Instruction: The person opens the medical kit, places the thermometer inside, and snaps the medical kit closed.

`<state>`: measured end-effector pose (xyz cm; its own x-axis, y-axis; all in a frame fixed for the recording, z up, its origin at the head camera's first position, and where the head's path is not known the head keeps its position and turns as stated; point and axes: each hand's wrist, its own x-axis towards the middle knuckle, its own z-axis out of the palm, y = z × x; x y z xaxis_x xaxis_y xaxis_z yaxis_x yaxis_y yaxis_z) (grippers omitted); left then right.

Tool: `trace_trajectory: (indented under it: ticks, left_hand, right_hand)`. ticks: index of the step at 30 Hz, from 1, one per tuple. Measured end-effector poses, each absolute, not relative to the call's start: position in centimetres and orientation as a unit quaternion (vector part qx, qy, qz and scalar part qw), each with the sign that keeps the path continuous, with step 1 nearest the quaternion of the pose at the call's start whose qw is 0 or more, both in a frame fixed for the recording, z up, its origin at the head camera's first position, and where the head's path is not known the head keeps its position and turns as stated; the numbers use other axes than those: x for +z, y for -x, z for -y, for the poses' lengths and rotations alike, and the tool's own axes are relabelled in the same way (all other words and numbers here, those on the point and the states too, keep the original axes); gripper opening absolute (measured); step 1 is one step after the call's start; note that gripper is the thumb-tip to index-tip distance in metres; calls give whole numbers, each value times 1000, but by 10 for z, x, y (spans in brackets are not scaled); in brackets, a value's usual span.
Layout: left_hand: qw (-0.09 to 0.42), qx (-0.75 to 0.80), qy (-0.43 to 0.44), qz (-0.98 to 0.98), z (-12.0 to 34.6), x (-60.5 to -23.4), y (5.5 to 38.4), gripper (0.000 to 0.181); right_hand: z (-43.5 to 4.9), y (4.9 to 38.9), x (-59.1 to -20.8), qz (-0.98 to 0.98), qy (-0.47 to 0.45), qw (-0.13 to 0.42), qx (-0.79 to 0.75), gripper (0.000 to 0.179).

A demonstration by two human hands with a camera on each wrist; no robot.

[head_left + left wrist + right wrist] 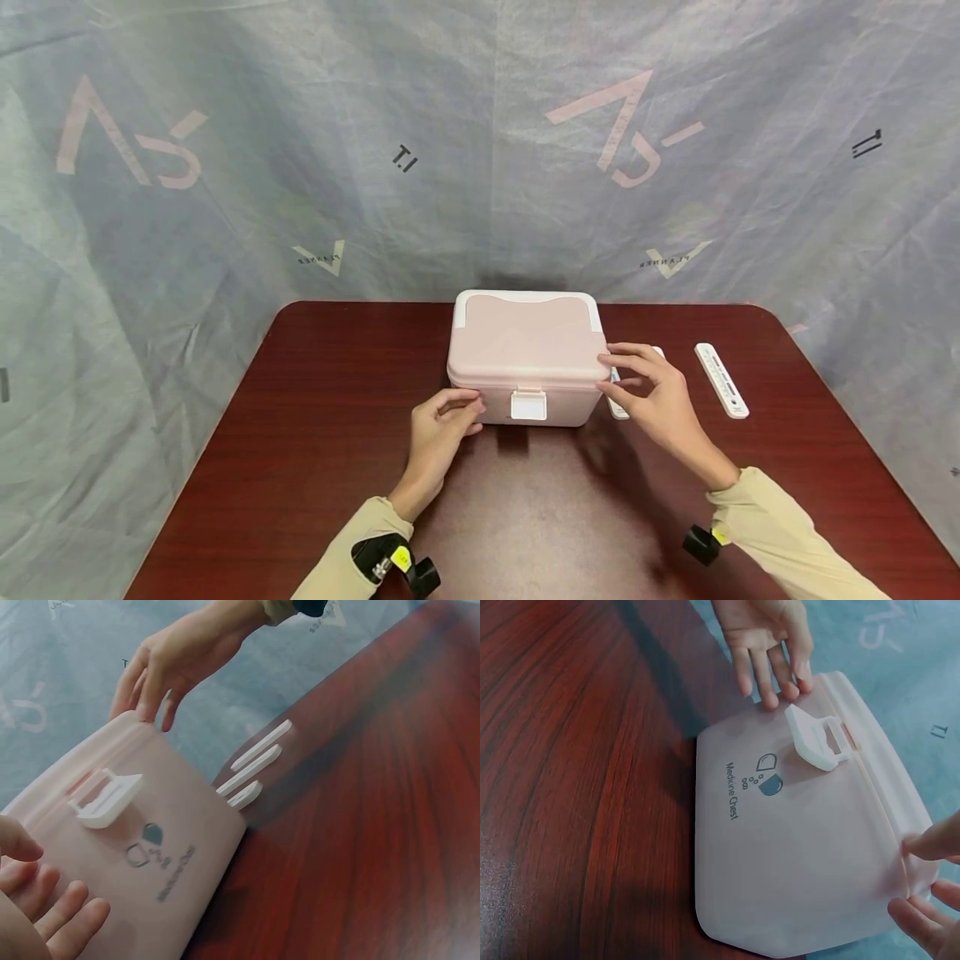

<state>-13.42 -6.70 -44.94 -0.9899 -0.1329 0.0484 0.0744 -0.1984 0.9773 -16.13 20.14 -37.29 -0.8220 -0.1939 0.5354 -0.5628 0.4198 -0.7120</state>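
Observation:
A pale pink medicine chest [528, 342] with a white-edged lid stands on the table, its lid down. The white front latch [814, 742] is flipped outward from the front wall. My left hand [442, 425] is at the chest's front left corner, fingertips against its side and front just below the lid. At the front right corner is my right hand [660, 400], fingers relaxed and spread over the lid's edge, with the thumb [934, 840] at the seam. A pill drawing and "Medicine Chest" lettering show on the front.
Right of the chest lies a white narrow strip [722, 381] with printed markings. Similar white strips [249, 771] lie nearer the chest, partly hidden by my right hand in the head view. The dark red wooden table [315, 467] ends at a grey cloth backdrop [360, 167].

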Motion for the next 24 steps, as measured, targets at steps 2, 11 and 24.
trace_trajectory:
  ticks: [2, 11, 24]
  left_hand:
    - [75, -770, -24, 633, 72, -447, 134, 17]
    - [111, -744, -18, 659, 84, -430, 129, 21]
    - [174, -693, 13, 700, 90, -405, 123, 33]
  right_hand:
    - [-201, 160, -371, 824, -226, 189, 484, 34]
    - [-206, 164, -379, 826, -224, 182, 484, 40]
    - [-219, 175, -402, 825, -214, 153, 500, 48]
